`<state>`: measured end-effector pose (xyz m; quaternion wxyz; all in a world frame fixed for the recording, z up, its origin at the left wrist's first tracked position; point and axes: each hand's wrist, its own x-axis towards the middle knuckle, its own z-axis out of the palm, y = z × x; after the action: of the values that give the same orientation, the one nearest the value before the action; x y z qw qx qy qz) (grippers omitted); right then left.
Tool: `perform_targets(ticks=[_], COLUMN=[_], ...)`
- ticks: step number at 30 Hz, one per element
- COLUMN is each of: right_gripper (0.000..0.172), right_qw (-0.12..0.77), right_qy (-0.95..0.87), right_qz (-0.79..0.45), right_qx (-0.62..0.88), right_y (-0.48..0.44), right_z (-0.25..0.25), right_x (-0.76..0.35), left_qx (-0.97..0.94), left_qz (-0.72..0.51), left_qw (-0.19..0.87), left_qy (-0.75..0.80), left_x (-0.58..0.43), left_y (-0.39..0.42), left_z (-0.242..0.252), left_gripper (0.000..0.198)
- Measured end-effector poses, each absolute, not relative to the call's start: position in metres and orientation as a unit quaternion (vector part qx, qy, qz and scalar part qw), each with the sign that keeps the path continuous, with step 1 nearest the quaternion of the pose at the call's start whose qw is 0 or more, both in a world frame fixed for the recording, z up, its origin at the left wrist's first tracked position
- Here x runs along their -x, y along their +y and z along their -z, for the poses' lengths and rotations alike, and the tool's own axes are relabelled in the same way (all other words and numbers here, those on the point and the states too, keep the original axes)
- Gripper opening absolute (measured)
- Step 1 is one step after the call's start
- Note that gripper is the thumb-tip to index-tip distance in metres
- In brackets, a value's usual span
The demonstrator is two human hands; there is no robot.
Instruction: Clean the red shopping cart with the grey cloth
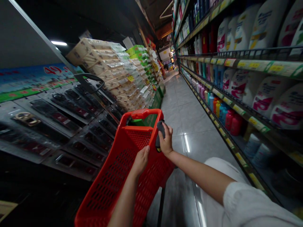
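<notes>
A red plastic basket cart (118, 167) with slotted walls stands tilted in view, its inside bare where it shows. My left hand (141, 160) is closed on the cart's near right rim, fingers pressed together. Just beyond it, my right hand (166, 138) grips a dark grey cloth-like object (160, 132), which lies against the cart's outer right side near the corner. A small yellow patch shows under that object. Part of the left forearm covers the cart's slotted wall.
Shelves of shampoo bottles (262, 97) line the right side. Packaged belts (63, 119) hang at the left, beside a metal post with a dark loop (91, 82). Stacked boxes (111, 69) stand behind them. A grey tiled floor (187, 110) runs down the aisle.
</notes>
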<state>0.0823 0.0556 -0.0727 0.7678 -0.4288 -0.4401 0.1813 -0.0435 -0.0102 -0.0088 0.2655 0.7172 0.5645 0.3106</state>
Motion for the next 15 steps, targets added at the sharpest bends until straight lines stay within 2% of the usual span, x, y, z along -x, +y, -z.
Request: perform_targets(ticks=[5,11,15], right_gripper=[0.040,0.038,0.041], right_qw=[0.776,0.781,0.782], right_qy=[-0.442,-0.452,-0.468], right_qz=[-0.179,-0.239,-0.166], right_qx=[0.412,0.358,0.378], right_y=[0.096,0.142,0.124], right_z=[0.049,0.032,0.038], right_x=[-0.115,-0.146,-0.136], left_qx=[-0.713,-0.711,-0.699], left_qz=[-0.311,-0.315,-0.318], left_qw=[0.293,0.278,0.294], left_qy=[0.556,0.564,0.569], left_x=[0.044,0.046,0.041], left_y=[-0.012,-0.012,-0.011], left_z=[0.010,0.011,0.008], left_gripper=[0.050,0.054,0.057])
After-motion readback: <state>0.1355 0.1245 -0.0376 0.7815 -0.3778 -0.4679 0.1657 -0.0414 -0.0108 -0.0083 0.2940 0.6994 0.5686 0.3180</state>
